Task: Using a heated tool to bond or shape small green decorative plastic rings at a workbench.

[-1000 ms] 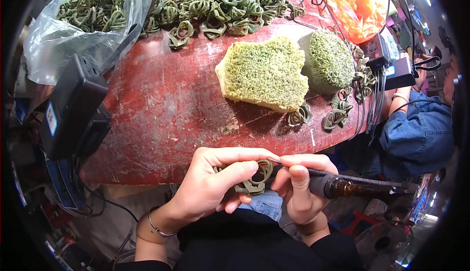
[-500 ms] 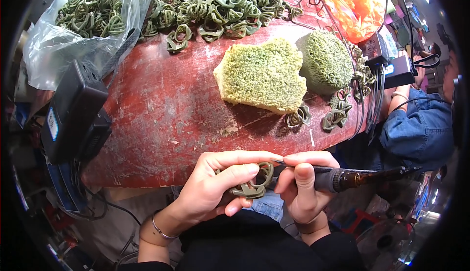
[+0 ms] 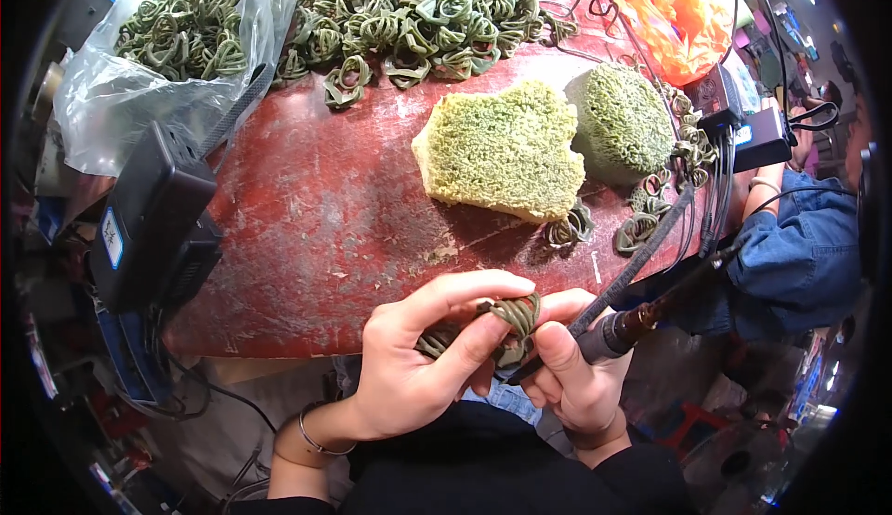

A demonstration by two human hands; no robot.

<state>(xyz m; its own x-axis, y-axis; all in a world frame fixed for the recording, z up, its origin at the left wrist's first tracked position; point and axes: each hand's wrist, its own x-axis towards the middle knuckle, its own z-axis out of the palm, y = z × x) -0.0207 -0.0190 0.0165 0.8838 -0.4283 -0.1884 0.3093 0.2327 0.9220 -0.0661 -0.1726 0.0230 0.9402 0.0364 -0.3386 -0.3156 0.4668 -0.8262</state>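
My left hand (image 3: 423, 352) is closed around a dark green cluster of ring-shaped loops (image 3: 518, 313), pinched between thumb and fingers just off the table's near edge. My right hand (image 3: 574, 376) grips a corded pen-like tool (image 3: 611, 336) with a dark handle and a brownish rear section. Its cord trails up to the right. The tool's tip is hidden behind my fingers and the cluster, so I cannot tell whether it touches the loops. My two hands nearly meet, the right fingertips beside the cluster.
On the worn red table (image 3: 316, 236) stand a yellow-green rough-topped block (image 3: 502, 157) and a rounder green one (image 3: 624, 125). A pile of similar loops (image 3: 418, 13) lies behind, beside a filled clear bag (image 3: 88, 106). Black boxes (image 3: 153, 208) stand left; a co-worker's blue sleeve (image 3: 790, 245) is right.
The loop cluster has turned and risen in my left fingers. My right hand has tilted the tool, its rear end swinging upward, and the tip has dropped from sight. The view has shifted slightly.
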